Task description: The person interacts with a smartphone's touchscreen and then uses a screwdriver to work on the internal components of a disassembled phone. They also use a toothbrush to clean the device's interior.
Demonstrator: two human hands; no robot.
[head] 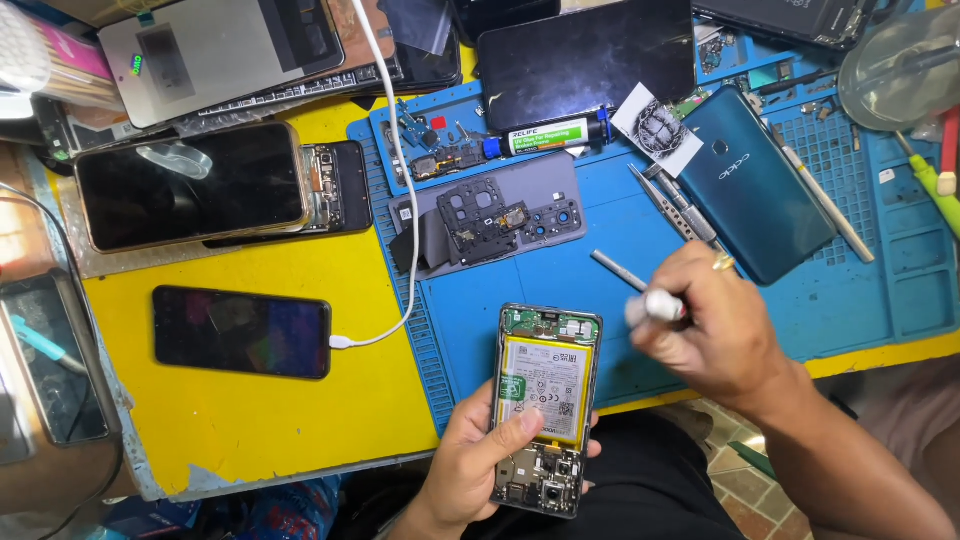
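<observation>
Over the blue mat (600, 270), left hand (480, 460) grips opened phone (545, 405); right hand (705, 330) — screwdriver (650, 300)

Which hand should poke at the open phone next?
Probably the right hand: it already grips the screwdriver beside the phone. The left hand is busy holding the phone.

Yellow bench (250, 400) carries blue mat (860, 290) (phones (241, 331), probably).
</observation>
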